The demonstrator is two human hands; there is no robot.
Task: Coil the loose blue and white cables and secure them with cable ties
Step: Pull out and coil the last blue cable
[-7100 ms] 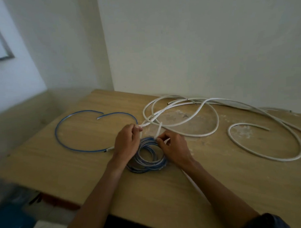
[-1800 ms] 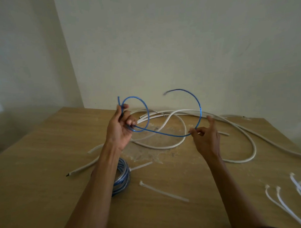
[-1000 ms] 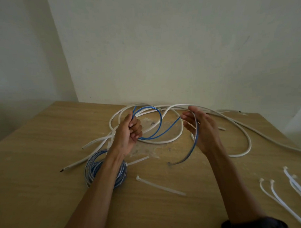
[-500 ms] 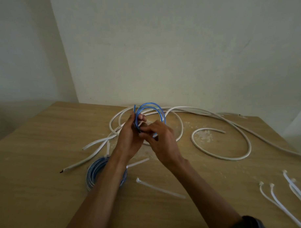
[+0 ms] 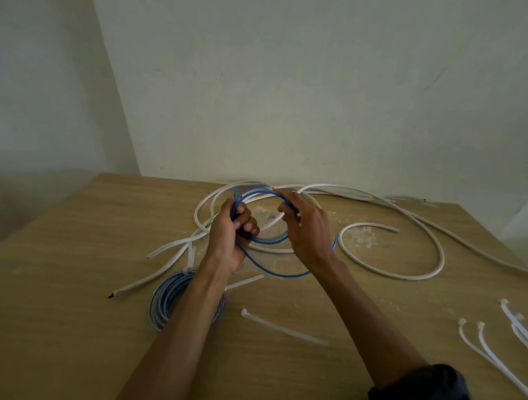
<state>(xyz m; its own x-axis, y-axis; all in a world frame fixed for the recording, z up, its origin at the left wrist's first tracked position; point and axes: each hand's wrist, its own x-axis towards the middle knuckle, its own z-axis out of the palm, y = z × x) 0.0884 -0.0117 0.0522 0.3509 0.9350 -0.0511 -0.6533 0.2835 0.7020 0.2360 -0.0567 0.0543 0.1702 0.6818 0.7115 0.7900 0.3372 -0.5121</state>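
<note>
Blue cable [image 5: 273, 273] this thin looks light and springy, so I'd expect its loops to fan apart the moment your grip slackens. Take hold where the turns cross, not out on the free arc. Your left hand [image 5: 231, 232] does just that, with fingers curled tight round the gathered turns, raised above the bench [image 5: 64, 266]. Your right hand [image 5: 310, 231] is narrow too, fingertips and thumb closed on the far side of the top loop, while a slack length hangs below both wrists. Under your left forearm a finished blue coil [image 5: 163, 299] lies flat on the bench, with what looks like a white tie at its upper edge. One loose cable tie [image 5: 283, 327] lies just in front of you, within easy reach, and more cable ties [image 5: 483, 346] lie at the right edge. Beyond your hands the white cable [image 5: 394, 275] sprawls uncoiled; it looks thicker and stiffer.
</note>
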